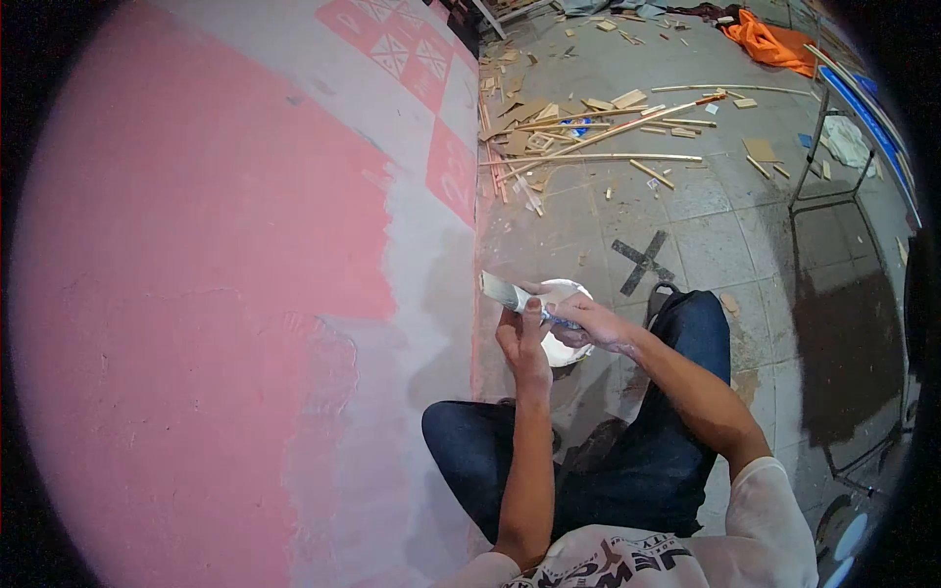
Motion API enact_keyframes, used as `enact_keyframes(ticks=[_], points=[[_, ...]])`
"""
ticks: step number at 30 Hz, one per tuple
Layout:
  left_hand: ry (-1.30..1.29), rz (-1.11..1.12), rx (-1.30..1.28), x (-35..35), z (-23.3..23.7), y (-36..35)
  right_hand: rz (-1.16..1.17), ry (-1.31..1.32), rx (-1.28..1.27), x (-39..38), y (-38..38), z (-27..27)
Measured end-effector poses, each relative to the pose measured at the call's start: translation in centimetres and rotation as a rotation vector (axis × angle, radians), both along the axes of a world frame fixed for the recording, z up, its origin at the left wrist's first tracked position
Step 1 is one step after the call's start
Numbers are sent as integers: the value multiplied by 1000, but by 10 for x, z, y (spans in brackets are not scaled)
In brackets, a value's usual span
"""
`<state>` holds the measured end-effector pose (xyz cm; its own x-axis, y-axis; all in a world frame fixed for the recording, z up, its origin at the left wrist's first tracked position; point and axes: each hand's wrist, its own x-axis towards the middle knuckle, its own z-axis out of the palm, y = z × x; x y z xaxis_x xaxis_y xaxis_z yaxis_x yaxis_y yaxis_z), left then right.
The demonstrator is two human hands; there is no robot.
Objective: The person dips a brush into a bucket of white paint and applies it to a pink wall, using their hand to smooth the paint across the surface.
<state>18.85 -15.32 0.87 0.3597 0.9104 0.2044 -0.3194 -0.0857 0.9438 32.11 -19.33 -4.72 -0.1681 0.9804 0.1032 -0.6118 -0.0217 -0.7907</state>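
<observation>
Paintbrush (508, 294), 1, held over white bucket (567, 286), bristles pointing left of bucket. Right hand (580, 321), 1, gripping handle over bucket. Left hand (524, 335), 1, at bucket's left, fingers curled about brush near bristles. Wall (216, 245), pink and pale, left of bucket. Tape cross (642, 263), 1, dark, beyond bucket, to right. Wood strips (608, 140), loose, farther beyond bucket.

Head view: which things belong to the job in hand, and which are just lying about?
In the job, apparently:
brush, in left hand and right hand
bucket, partly behind the hands
wall, partly pink

Lying about, apparently:
wood strips
orange cloth
white bundle, material unclear
</observation>
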Motion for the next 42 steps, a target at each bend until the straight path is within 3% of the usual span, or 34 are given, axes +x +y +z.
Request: enact_keyframes(ticks=[7, 13, 16, 19, 22, 25, 29, 32, 34, 35, 38, 41, 42], points=[[24, 73, 18, -10, -4, 14, 58, 10, 12, -7, 14, 8], [10, -47, -21, -21, 13, 21, 81, 48, 13, -12, 33, -2], [-15, -146, 132, -30, -7, 41, 83, 142, -55, -19, 34, 9], [-86, -131, 2, -43, -21, 52, 50, 37, -9, -18, 40, 10], [-315, -50, -374, -63, -35, 85, 6, 17, -16, -17, 51, 8], [-177, 140, -328, -77, -44, 126, -187, 40, -137, -23, 63, -5], [-133, 233, -368, -76, -58, 184, -303, -487, -300, -17, 68, -12], [-338, 167, -508, -75, -108, 215, -284, -1066, -212, -4, 68, -51], [-356, 243, -786, -71, -132, 227, -297, -1259, -144, -10, 65, -67], [-358, 269, -926, -68, -144, 234, -309, -1350, -110, -11, 65, -74], [-287, 84, -689, -66, -133, 242, -339, -1567, -24, -23, 65, -113], [-179, 153, -547, -83, -112, 269, -72, -1535, -246, -24, 60, -161], [-220, 205, -566, -94, -113, 280, -97, -1526, -231, -22, 56, -196]])
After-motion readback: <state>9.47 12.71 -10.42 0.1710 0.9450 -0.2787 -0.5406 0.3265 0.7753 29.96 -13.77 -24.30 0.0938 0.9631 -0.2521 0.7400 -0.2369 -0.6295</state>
